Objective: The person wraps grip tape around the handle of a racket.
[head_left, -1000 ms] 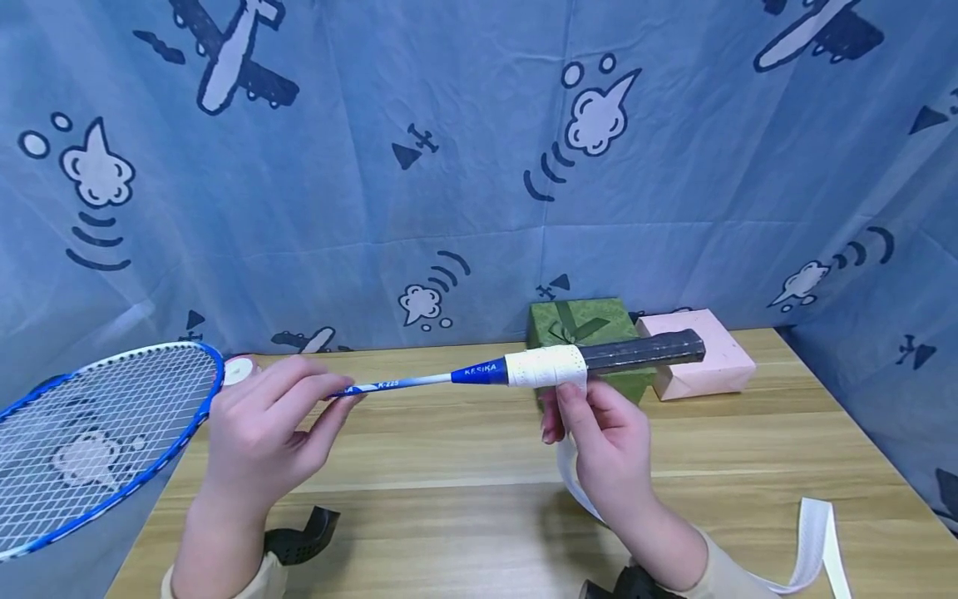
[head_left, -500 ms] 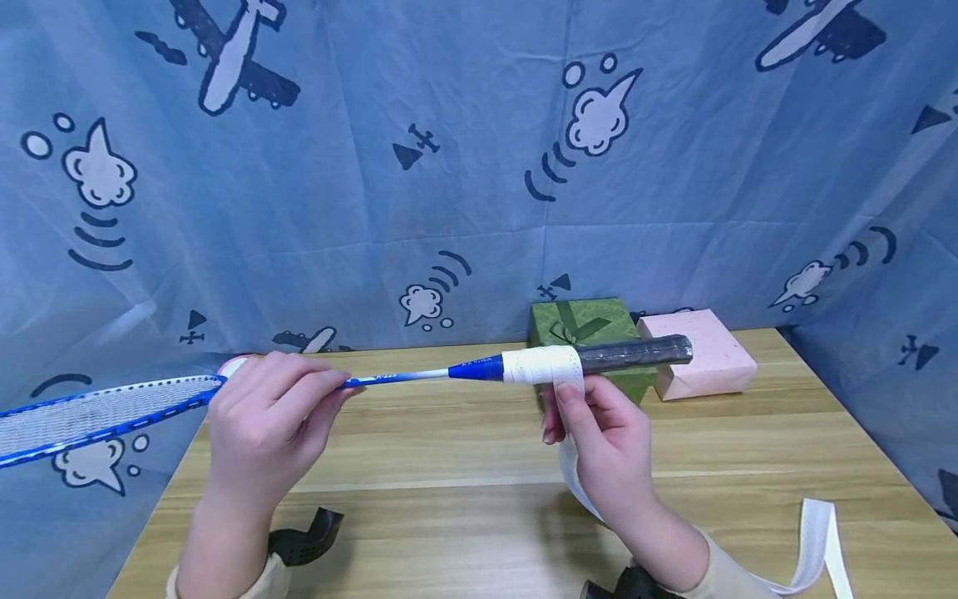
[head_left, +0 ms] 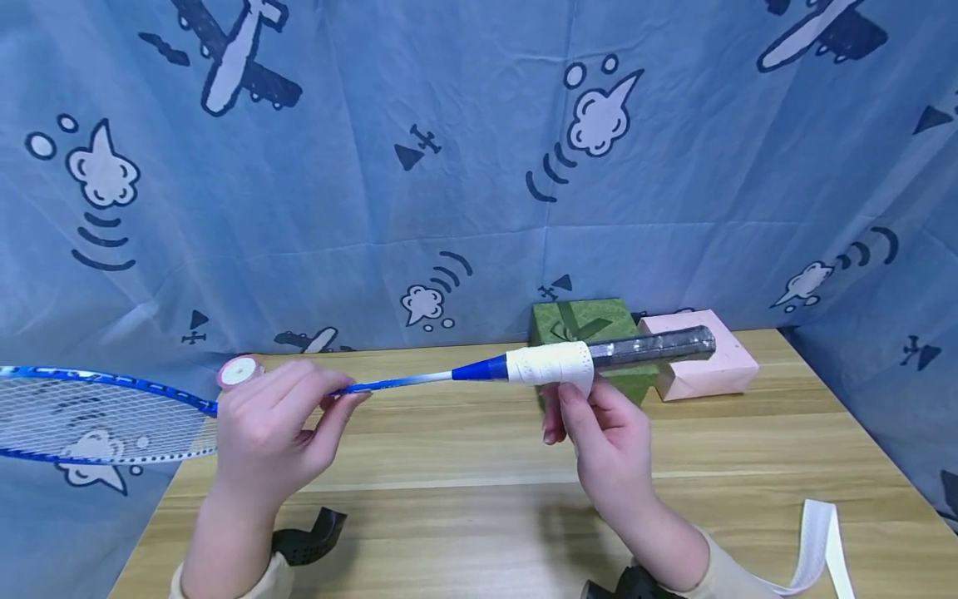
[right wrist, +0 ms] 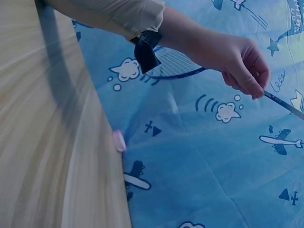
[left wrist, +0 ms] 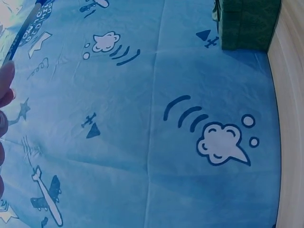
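Head view: blue-and-white racket (head_left: 480,368), dark handle (head_left: 654,347) partly under white tape (head_left: 550,363)

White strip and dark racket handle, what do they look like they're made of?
White strip: probably a soft synthetic, matte, since it wraps smoothly without glare. Dark racket handle: core material unclear; glossy, streaky highlights suggest a plastic film or coating.
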A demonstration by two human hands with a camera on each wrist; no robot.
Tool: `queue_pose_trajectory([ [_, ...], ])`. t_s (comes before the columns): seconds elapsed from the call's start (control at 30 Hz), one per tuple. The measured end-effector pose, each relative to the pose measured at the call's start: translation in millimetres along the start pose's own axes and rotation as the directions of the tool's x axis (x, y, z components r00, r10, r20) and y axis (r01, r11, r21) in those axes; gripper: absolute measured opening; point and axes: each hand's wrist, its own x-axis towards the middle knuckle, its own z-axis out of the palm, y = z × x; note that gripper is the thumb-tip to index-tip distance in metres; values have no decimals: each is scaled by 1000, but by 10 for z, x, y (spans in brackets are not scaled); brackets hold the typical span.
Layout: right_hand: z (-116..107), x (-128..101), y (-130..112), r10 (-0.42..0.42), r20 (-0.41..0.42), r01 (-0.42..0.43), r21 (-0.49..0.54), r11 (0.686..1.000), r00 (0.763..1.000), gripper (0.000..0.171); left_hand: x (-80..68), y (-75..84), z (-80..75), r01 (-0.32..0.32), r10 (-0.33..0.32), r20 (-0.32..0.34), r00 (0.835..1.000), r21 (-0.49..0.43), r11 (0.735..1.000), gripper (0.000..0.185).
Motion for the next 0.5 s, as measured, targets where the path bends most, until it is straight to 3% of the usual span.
queue_pose_trajectory([
  [0.17, -2, -16, -2, 4, 7, -4, -26, 1000, 1000, 23, -14, -27, -52, 0, 0, 48, 999, -1, 1000, 36],
  [0.4, 15, -12, -7, -14, 12, 14, -60, 998, 1000, 19, -19, -38, -112, 26, -16, 117, 993, -80, 996, 37],
  [0.5, 17, -10, -6, -16, 1, 16, -46, 999, 1000, 18, -14, -31, -114, 34, -29, 103, 994, -51, 998, 37],
])
